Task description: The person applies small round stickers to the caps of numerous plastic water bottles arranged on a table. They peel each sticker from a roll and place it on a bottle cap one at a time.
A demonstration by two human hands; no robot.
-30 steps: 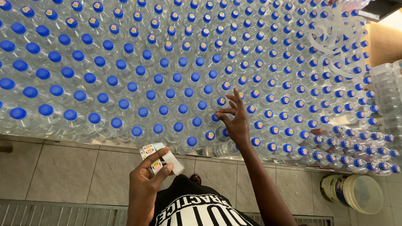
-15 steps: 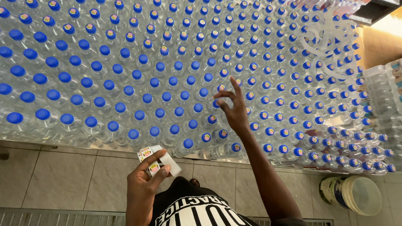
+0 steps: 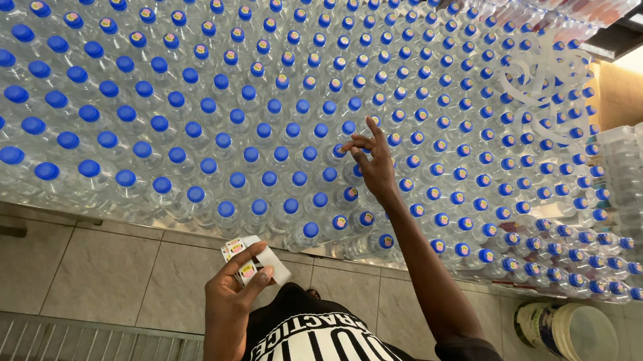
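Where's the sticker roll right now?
In the head view, lower centre-left: the sticker roll is held in the left hand, over the tiled floor, beside the bottles.

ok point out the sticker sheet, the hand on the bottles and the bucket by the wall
sticker sheet [image 3: 254,261], head view, on its white backing above the thumb
right hand [image 3: 375,163], head view, back of the hand over the blue caps
bucket [image 3: 568,331], head view, on its pale lid

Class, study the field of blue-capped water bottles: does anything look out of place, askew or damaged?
Mostly neat rows of bottles. One oddity: loose clear plastic rings lie tangled on the caps at upper right, breaking the pattern. The right hand touches a cap; the left hand holds a small sticker sheet. Nothing looks spilled.
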